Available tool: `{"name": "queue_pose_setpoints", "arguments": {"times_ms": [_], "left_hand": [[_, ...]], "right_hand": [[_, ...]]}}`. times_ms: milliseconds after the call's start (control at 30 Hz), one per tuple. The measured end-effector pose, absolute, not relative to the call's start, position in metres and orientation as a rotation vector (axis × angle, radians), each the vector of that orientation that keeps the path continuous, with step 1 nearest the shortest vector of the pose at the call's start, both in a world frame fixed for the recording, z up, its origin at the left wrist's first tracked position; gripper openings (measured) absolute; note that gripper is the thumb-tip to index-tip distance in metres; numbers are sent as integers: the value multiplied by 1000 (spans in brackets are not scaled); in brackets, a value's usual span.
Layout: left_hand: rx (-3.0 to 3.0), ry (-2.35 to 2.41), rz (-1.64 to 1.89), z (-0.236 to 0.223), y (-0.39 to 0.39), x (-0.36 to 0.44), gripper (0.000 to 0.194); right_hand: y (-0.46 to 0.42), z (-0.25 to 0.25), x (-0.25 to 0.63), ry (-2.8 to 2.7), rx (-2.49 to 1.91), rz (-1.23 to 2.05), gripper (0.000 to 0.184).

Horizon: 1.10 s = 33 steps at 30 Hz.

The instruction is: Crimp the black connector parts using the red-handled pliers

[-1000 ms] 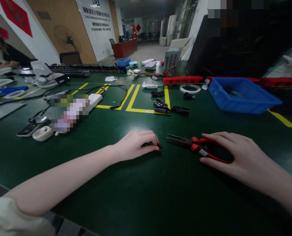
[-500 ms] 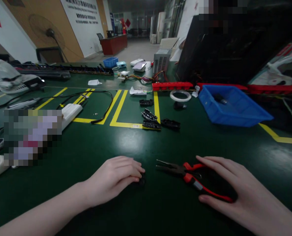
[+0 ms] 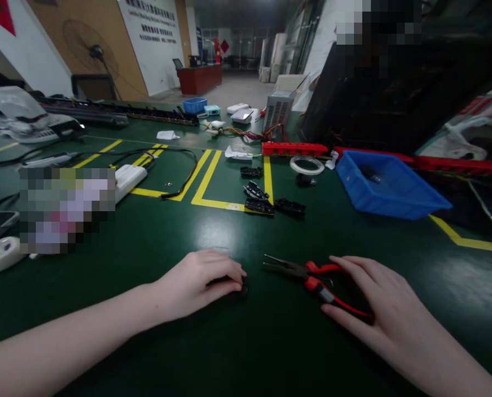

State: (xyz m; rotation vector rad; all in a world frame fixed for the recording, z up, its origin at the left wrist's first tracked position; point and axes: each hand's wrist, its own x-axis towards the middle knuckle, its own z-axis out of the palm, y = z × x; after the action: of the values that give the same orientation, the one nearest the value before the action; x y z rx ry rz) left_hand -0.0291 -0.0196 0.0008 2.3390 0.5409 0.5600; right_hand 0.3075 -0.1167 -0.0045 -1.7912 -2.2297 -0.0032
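Note:
My left hand rests on the green table with its fingers closed on a small black part. Most of that part is hidden under the fingers, so I cannot make out its kind. To its right is a pair of long-nose pliers with red and black handles, its jaws slightly apart and pointing at the left hand. My right hand is spread around the handles. Its index finger is at the upper handle, and the thumb is stretched out below the lower one. Beyond the hands lie several black plastic parts.
A blue bin with a dark item inside stands at the right. Behind the black parts are a white ring, red strips and a metal power supply. A white power strip and black cables lie at the left.
The view has shifted slightly. My right hand has slid left along the pliers, its thumb now closer to the lower handle. My left hand keeps its closed pose.

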Motion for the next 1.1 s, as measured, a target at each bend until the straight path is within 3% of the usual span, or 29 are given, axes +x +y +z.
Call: {"name": "queue_pose_setpoints", "arguments": {"times_ms": [400, 533, 767, 1100], "left_hand": [[2483, 563, 488, 5, -21, -29, 12], [2489, 513, 500, 5, -19, -29, 13], [2404, 417, 567, 2, -11, -25, 14], [2473, 391, 510, 8, -14, -27, 25]], "right_hand": [[-108, 9, 275, -2240, -1825, -132, 66], [-107, 10, 274, -2284, -1693, -305, 69], [-108, 10, 274, -2314, -1406, -811, 54], [-111, 16, 269, -2195, -1368, -974, 56]]}}
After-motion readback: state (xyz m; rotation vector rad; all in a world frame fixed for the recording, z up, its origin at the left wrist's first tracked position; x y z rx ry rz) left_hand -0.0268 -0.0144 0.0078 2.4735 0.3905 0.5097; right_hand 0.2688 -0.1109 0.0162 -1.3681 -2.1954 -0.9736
